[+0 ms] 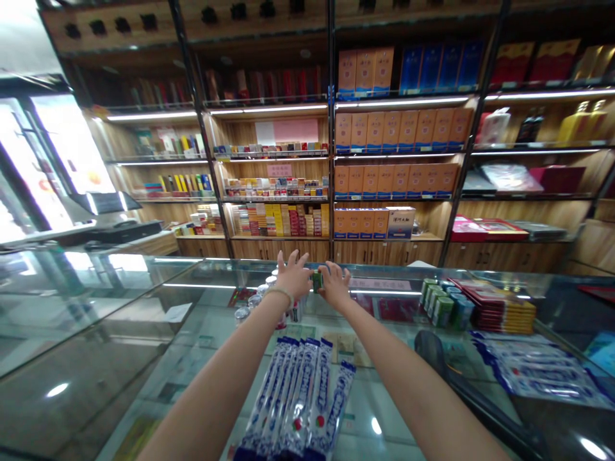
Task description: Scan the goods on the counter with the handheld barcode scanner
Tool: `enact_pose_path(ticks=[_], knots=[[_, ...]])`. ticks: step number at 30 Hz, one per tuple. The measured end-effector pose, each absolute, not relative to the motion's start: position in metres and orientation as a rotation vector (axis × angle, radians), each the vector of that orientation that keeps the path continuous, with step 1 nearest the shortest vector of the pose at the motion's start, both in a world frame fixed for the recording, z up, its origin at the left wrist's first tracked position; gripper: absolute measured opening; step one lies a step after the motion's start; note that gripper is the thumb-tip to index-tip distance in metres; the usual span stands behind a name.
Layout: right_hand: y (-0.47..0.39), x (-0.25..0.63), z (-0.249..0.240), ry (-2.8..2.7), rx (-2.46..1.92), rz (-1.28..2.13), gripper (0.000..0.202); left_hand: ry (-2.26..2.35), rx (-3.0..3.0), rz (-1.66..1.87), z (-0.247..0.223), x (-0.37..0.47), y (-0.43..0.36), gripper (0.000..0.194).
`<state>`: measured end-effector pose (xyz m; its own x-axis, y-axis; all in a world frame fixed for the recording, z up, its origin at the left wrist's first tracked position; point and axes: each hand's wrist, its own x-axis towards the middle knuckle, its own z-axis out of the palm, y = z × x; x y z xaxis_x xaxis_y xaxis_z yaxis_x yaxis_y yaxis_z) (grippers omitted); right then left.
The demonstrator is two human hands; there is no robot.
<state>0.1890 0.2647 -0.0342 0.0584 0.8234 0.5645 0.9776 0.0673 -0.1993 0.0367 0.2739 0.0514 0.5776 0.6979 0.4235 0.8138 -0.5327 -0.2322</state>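
My left hand [291, 280] and my right hand [336, 286] are stretched out over the far part of the glass counter. Between them is a small green item [317, 280], upright, pinched at its two sides by the thumbs and fingers; its exact kind is too small to make out. Beside and partly behind my left wrist stands a row of small cans [241, 314] with pale tops. Below my forearms lie several long blue-and-white wrapped sticks [300, 397], side by side on the glass counter [379, 390].
On the right stand small green and blue cylinders [439, 306] beside stacked red and yellow packs [500, 307]. Nearer are more blue-and-white packets [542, 368] and a curved black object [471, 397]. Beyond the counter, shelves hold orange boxes [398, 131]. A monitor [103, 205] is at the left.
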Motion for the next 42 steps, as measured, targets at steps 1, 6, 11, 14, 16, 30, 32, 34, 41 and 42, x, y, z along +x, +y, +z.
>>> enact_pose_path(ticks=[1,6,11,14,16,30,32,34,41,42], knots=[[0.265,0.189,-0.034,-1.798,-1.786,-0.364,0.061,-1.223,-2.408,-0.394,0.051,0.037,0.275,0.032],[0.263,0.188,-0.033,-1.790,-1.783,-0.346,0.062,-1.235,-2.410,-0.384,0.052,0.037,0.275,0.033],[0.258,0.191,-0.028,-1.785,-1.794,-0.349,0.065,-1.261,-2.414,-0.385,0.055,0.035,0.274,0.036],[0.253,0.195,-0.025,-1.794,-1.821,-0.348,0.071,-1.274,-2.417,-0.388,0.058,0.034,0.273,0.041],[0.248,0.197,-0.022,-1.810,-1.846,-0.347,0.075,-1.280,-2.420,-0.388,0.060,0.033,0.270,0.046],[0.178,0.224,0.015,-1.880,-1.835,-0.447,0.065,-1.292,-2.433,-0.394,0.091,0.046,0.215,0.053],[0.161,0.233,0.023,-1.888,-1.825,-0.468,0.059,-1.282,-2.425,-0.399,0.094,0.051,0.205,0.053],[0.143,0.241,0.032,-1.890,-1.820,-0.495,0.054,-1.264,-2.418,-0.405,0.096,0.057,0.195,0.053],[0.091,0.272,0.049,-1.897,-1.886,-0.561,0.049,-1.211,-2.431,-0.508,0.097,0.089,0.157,0.051],[0.086,0.277,0.049,-1.893,-1.900,-0.562,0.049,-1.206,-2.437,-0.521,0.097,0.094,0.153,0.051]])
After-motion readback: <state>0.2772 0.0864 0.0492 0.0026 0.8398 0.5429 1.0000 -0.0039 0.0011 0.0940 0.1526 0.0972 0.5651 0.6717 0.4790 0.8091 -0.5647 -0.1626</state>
